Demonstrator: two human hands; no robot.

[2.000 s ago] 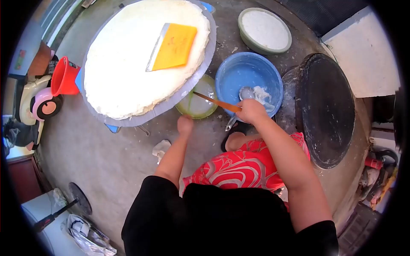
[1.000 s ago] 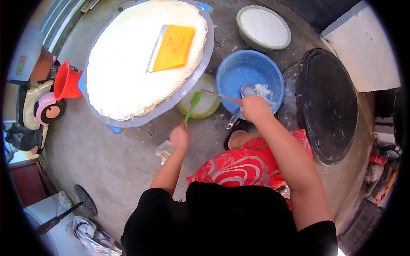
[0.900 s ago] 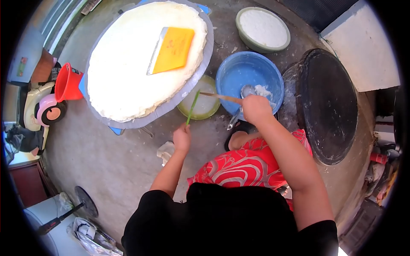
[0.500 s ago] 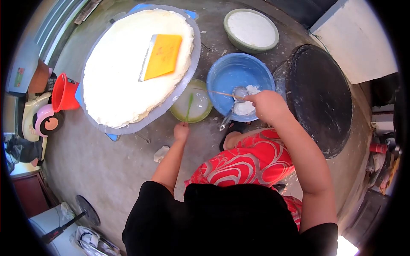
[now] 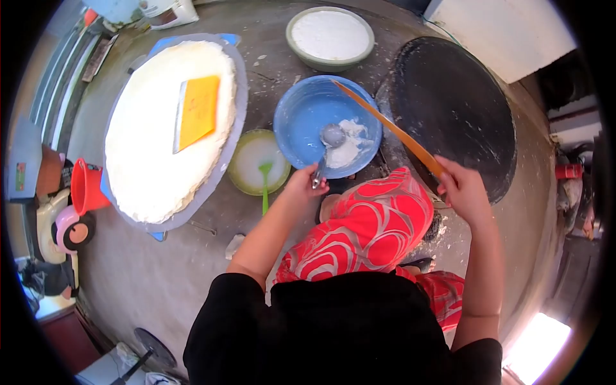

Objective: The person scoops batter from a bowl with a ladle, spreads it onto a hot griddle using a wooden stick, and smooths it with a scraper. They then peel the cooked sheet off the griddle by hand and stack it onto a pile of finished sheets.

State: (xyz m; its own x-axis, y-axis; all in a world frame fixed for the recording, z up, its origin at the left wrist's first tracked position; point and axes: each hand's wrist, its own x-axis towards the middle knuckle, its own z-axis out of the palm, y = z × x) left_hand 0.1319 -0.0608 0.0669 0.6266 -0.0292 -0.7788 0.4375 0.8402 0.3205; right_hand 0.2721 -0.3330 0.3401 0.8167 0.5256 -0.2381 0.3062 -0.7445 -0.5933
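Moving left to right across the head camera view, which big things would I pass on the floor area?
Red bucket → large round white slab → yellow-green bowl → blue basin → black round plate.

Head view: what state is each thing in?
Blue basin: open, white paste inside
Ladle: scoop in the paste, handle in left hand
Wooden stick: held slanted in right hand
Lime bowl: holding whitish liquid
Green tool: resting in lime bowl
Orange scraper: lying on white mound
Olive basin: full of white material
Black disc: speckled white
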